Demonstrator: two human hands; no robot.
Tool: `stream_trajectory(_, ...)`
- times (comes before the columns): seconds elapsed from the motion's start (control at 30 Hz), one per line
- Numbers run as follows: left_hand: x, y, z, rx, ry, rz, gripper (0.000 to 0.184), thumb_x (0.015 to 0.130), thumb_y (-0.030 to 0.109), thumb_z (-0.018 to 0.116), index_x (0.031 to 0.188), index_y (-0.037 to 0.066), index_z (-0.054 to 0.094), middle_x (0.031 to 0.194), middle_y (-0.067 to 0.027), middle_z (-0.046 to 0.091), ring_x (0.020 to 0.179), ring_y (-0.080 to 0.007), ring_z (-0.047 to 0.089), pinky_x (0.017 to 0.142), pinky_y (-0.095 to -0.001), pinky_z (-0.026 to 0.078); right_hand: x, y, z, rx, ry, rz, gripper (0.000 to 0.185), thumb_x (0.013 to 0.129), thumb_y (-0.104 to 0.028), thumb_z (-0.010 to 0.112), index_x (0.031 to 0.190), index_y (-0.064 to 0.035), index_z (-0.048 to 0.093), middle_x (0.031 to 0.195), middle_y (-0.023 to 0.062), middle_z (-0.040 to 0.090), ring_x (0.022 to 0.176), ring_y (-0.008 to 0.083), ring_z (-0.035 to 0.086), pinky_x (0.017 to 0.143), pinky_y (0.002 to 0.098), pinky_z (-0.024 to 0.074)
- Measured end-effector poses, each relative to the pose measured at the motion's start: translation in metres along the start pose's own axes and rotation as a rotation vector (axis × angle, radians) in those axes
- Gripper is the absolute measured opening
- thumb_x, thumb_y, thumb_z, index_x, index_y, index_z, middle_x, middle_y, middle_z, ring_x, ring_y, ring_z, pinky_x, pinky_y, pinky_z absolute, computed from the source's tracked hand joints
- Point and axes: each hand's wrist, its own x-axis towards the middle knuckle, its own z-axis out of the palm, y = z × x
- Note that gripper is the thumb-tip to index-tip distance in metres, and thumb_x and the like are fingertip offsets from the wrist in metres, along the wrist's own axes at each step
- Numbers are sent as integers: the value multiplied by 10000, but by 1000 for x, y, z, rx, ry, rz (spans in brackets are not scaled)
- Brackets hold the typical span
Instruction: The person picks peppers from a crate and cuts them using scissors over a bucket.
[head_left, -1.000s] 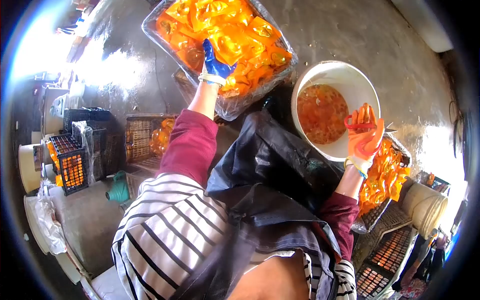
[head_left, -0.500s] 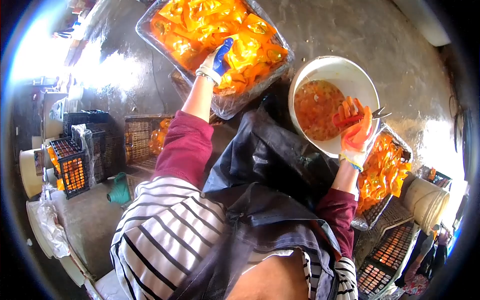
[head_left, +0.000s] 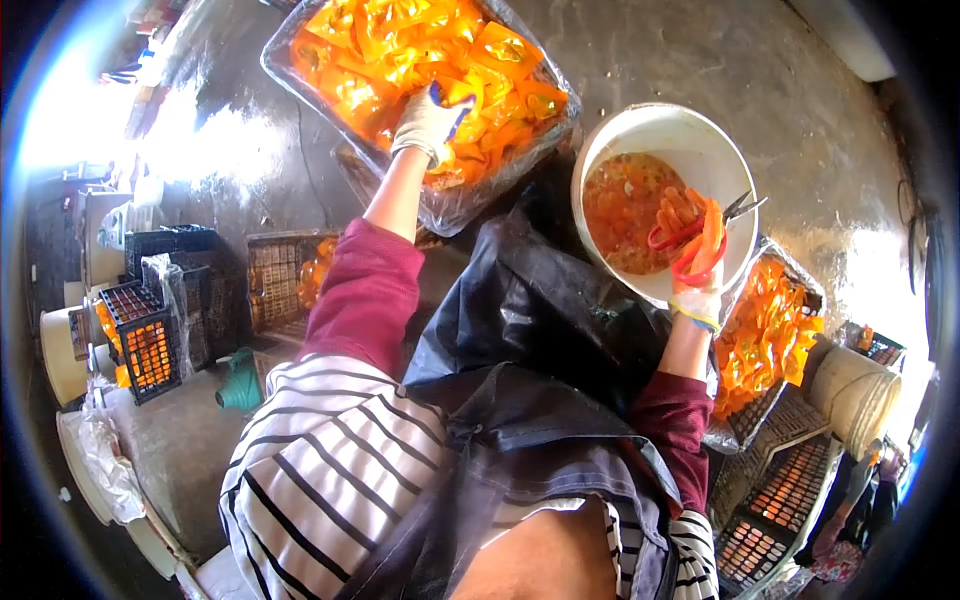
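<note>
My left hand, in a white glove with blue on the fingers, reaches into a plastic-lined crate. It touches glossy, crumpled orange pieces whose kind I cannot make out. Thumb and forefinger are spread; the other fingers are partly hidden. Over the right side of a white bucket, my right hand wears an orange-and-white glove and is closed around red-handled scissors. Their blades point right, slightly apart. Wet orange-red contents lie in the bucket.
Below the bucket stands another lined crate with similar orange pieces. Black crates and a green spool-like object are at the left. A cream bucket stands at the right, near another person. A dark apron covers my lap.
My left hand has turned, its thumb and forefinger now spread over the orange pieces. My right hand has rotated with the scissors, whose blades now point more upward.
</note>
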Motion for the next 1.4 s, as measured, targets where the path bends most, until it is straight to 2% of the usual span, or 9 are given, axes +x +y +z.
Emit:
stream_trajectory(0.23,-5,12,12,780,190,438,811,715,547,658,1383,210,345,1383,-83,408,1315,-298,302,1040,-477,263,-8,0,9,-27,-204,-22,584,891,-354,531,1329,-5,365,1327,231,430,1179,328,485,996,406,394)
stream_trajectory(0.43,-1,28,30,999,-223,616,699,748,531,620,1328,202,410,1296,-125,489,1221,-314,418,998,-481,301,-3,-2,18,-139,-28,147,594,917,-414,466,1335,-6,354,1308,226,457,1171,298,499,978,381,405)
stream_trajectory(0.6,-6,26,54,1293,-275,676,232,805,179,542,968,141,702,975,-65,680,917,-220,647,717,-369,484,-3,0,16,-119,-78,128,571,937,-410,421,1346,-19,341,1309,215,459,1175,294,496,981,382,401)
stream_trajectory(0.83,-11,33,36,1436,-502,623,255,786,223,574,991,132,695,1000,-48,682,895,-244,657,680,-401,492,-5,-1,17,-138,-97,99,544,943,-393,420,1347,-36,350,1308,206,464,1168,292,503,914,345,435)
stream_trajectory(0.97,12,27,17,1168,-431,513,285,834,310,534,975,118,690,906,-88,685,847,-238,659,674,-367,497,-2,-2,12,-103,-90,179,519,942,-368,440,1343,-47,365,1264,162,517,1129,275,533,820,302,458)
stream_trajectory(1.03,30,16,-10,371,-469,63,508,875,527,440,1008,87,656,955,-171,655,906,-278,639,778,-392,492,-6,-8,25,-105,-80,178,490,944,-355,441,1323,-48,395,1232,127,543,1085,257,559,789,289,456)
stream_trajectory(1.2,19,10,-14,-69,201,465,467,911,488,427,984,87,656,904,-123,671,831,-270,631,759,-375,465,2,23,35,-225,94,285,360,931,-221,500,1251,-56,481,1105,49,596,936,179,601,625,202,448)
stream_trajectory(1.3,-26,69,-4,-458,37,182,484,909,476,456,1018,41,638,924,-153,663,910,-207,622,800,-333,460,8,60,21,196,-13,474,320,887,-52,562,1203,-49,515,1076,67,594,932,155,587,833,262,490)
stream_trajectory(1.4,-49,105,27,-924,-140,382,373,948,317,480,1103,8,618,1060,-56,638,944,-150,590,877,-245,438,1,70,30,-348,-143,370,299,835,-49,633,1124,-45,560,1017,54,606,920,140,566,828,248,462)
